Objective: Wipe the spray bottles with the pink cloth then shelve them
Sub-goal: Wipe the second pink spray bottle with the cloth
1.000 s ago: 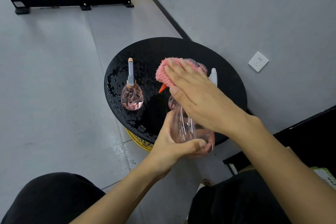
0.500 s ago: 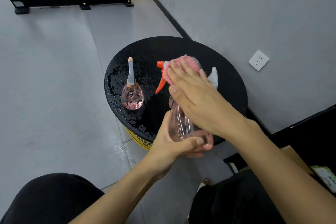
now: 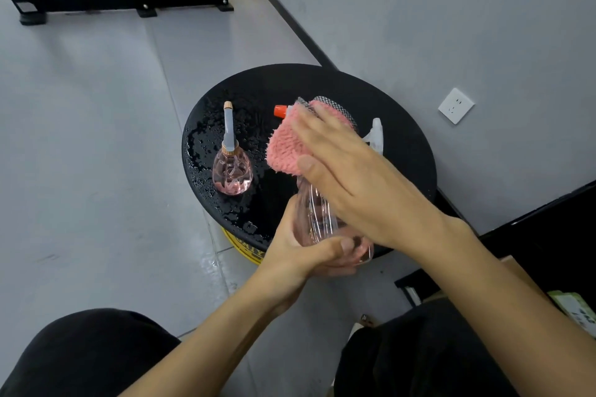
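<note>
Two bottles to deal with, one in hand. Left hand (image 3: 309, 251) wrapped around the base of the trigger spray bottle (image 3: 317, 219), thumb across the front, held tilted above the near edge of the round black table (image 3: 403, 145). Right hand (image 3: 351, 180) flat and open-fingered, pressing the pink cloth (image 3: 285, 148) onto the sprayer head, just behind the orange nozzle (image 3: 280, 111); not clenched, more a palm-press than a pinch. Second bottle (image 3: 231, 167), the small round one with the long spout, upright on the wet left part of the table, well apart from both hands.

To do this step well: keep the base grip firm, since the clear wall probably feels slick. Fold the cloth around the head, not merely over it, and draw down the neck to the body. Rotate with the left wrist to reach the hidden side. Avoid squeezing the trigger. No shelf visible from here.
</note>
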